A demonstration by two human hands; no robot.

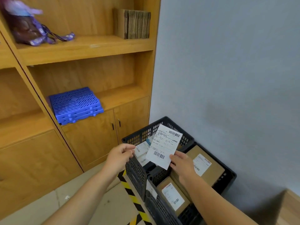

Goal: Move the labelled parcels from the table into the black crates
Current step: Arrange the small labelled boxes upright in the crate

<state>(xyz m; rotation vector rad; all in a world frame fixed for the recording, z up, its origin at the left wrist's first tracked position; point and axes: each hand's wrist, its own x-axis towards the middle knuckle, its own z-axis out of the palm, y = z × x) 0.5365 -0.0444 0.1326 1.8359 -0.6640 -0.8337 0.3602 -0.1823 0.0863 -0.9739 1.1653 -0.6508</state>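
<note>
Above crates (162, 176), parcel (164, 147) in right hand (182, 163)

Only one view is given, taken from the head of the person. It is directed forward and down, close above the black crates (162, 168) on the floor. A wooden shelf (81, 51) and a grey wall (227, 70) are included by the wide angle.
</note>
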